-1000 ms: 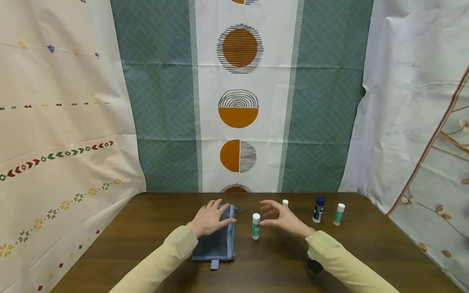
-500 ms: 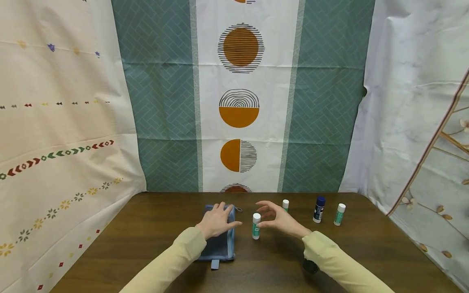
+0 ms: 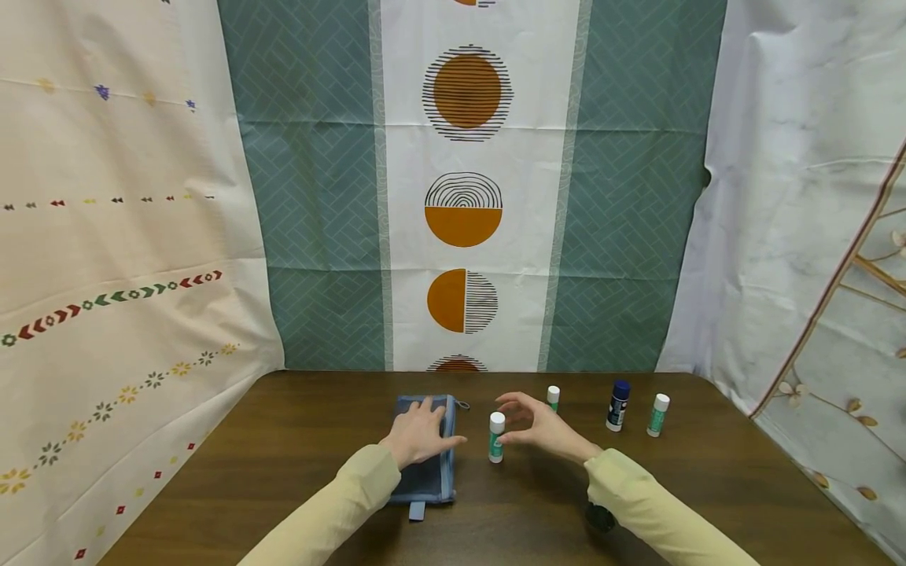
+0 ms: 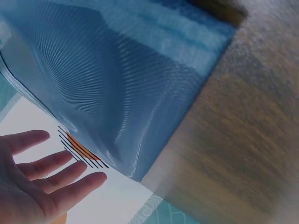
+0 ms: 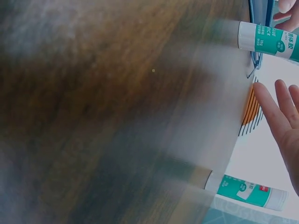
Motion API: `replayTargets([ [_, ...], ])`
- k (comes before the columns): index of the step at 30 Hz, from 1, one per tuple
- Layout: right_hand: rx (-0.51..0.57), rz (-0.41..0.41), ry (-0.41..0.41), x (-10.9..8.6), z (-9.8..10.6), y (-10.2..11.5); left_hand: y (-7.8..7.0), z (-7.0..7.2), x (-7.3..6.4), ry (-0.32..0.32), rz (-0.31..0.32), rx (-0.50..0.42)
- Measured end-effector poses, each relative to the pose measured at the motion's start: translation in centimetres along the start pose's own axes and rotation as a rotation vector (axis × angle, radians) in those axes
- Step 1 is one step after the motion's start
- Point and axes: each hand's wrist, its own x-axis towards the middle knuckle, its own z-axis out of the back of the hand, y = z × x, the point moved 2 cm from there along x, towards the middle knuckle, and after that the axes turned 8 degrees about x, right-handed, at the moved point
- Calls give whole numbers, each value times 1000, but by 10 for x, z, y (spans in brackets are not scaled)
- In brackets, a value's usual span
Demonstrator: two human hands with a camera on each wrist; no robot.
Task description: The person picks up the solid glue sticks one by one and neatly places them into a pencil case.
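Note:
A blue mesh zip pouch (image 3: 421,481) lies flat on the wooden table. My left hand (image 3: 418,434) is over it, fingers spread and holding nothing. In the left wrist view the pouch (image 4: 117,79) fills the upper middle, beside the outstretched fingers (image 4: 70,193). Just right of the pouch a white-capped green glue stick (image 3: 496,450) stands upright. My right hand (image 3: 541,431) is beside it, fingers and thumb apart in a loose arc, the thumb tip overlapping the stick in the head view. The right wrist view has that glue stick (image 5: 268,39) apart from the extended fingers (image 5: 273,114).
Behind the right hand stands another green glue stick (image 3: 554,399), partly hidden. Farther right are a navy-capped glue stick (image 3: 617,407) and a third green one (image 3: 657,417). Patterned curtains (image 3: 463,236) rise at the table's back and sides.
My left hand has shifted right over the pouch, then slightly down. My right hand has moved a little left, its thumb now overlapping the nearest glue stick. The pouch and glue sticks stay put.

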Motion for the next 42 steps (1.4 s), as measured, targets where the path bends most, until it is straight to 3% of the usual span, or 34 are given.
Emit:
replayTargets([
  [14, 51, -33, 39, 2, -4, 3, -6, -2, -6, 16, 4, 26],
  [22, 63, -34, 56, 0, -5, 2, -3, -7, -7, 24, 21, -32],
  [32, 52, -46, 55, 1, -5, 1, 1, -8, -11, -14, -16, -139],
  [42, 77, -36, 85, 4, -9, -5, 10, -9, -13, -30, 9, -249],
])
